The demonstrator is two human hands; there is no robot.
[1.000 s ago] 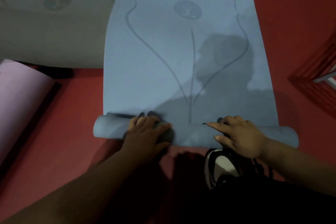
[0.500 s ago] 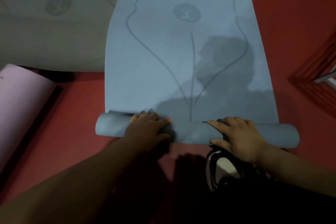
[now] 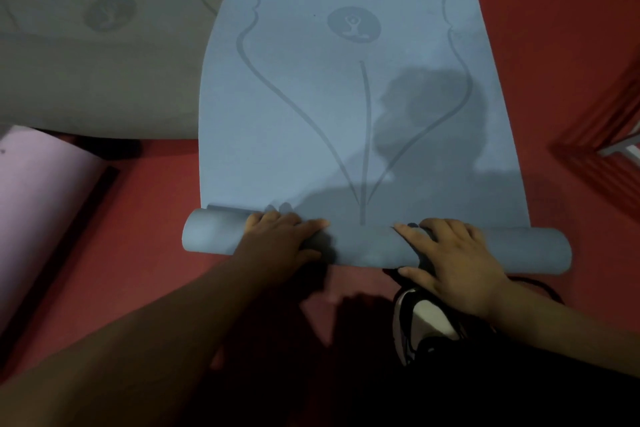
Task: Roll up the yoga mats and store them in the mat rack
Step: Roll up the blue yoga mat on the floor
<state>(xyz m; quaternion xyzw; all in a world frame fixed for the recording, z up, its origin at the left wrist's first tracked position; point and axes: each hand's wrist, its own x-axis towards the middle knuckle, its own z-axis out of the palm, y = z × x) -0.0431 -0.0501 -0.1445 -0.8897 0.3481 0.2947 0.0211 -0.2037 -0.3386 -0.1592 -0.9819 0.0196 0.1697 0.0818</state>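
Scene: a person crouches on a red floor (image 3: pixel 145 218) over a blue yoga mat (image 3: pixel 346 121), seen from the head camera looking down.
Blue yoga mat: it lies flat on the floor and runs away from the person. It is printed with curved guide lines and a round emblem of a seated figure. The person's shadow falls across its right half.
Rolled end (image 3: pixel 367 246): the near end of the mat is wound into a tube that lies crosswise on the floor, directly in front of the person. The tube sticks out past the flat part on both sides.
Left hand (image 3: pixel 277 243): it grips the left part of the tube, with the fingers bent over the top toward the far side and the thumb laid along the tube pointing right.
Right hand (image 3: pixel 453 263): it presses flat on the right part of the tube, unclenched. The fingers are spread, the index finger points left and the thumb sits at the near edge.
Shoe (image 3: pixel 422 322): a black and white shoe rests on the floor just behind the tube, below the right hand.
Grey yoga mat (image 3: pixel 104 52): it lies unrolled at upper left, beside the blue one, with the same emblem.
Pink yoga mat (image 3: pixel 38 211): it lies flat at the left edge, apart from the blue mat.
Right edge: a red slatted frame (image 3: pixel 602 135), only partly in view.
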